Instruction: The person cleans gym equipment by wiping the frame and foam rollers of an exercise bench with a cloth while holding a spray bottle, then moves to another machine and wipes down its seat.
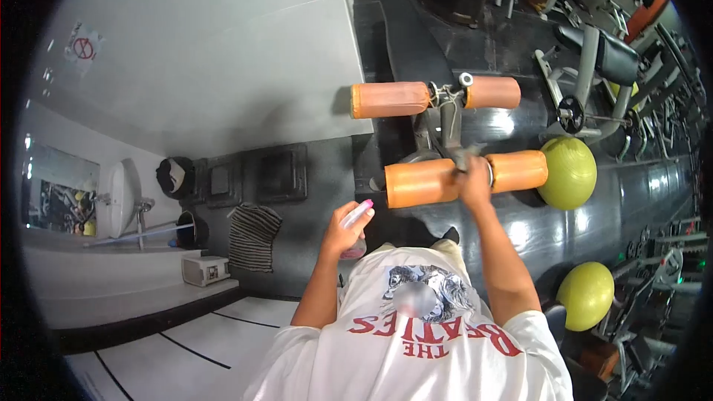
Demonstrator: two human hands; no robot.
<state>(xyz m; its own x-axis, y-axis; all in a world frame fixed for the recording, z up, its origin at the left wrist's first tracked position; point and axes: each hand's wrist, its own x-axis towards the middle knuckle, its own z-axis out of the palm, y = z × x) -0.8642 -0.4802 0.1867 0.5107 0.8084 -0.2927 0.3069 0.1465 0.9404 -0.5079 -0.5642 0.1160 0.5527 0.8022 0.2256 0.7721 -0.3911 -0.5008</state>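
My left hand (343, 232) is wrapped round a spray bottle (354, 246) with a pink nozzle, held in front of my white shirt. My right hand (474, 180) reaches out to the bench's lower foam rollers, between a long orange roller (422, 183) and a shorter one (519, 171). Its fingers are closed round something greyish and blurred, perhaps a cloth, at the metal post. Farther away, a second pair of orange rollers (391, 99) sits across the same frame, below a black bench pad (420, 41).
Two yellow-green exercise balls (567, 173) rest on the right. Weight machines (616, 59) stand beyond them. On the left are a striped mat (253, 238), a sink (121, 198), a bin (192, 230) and a grey wall (245, 52).
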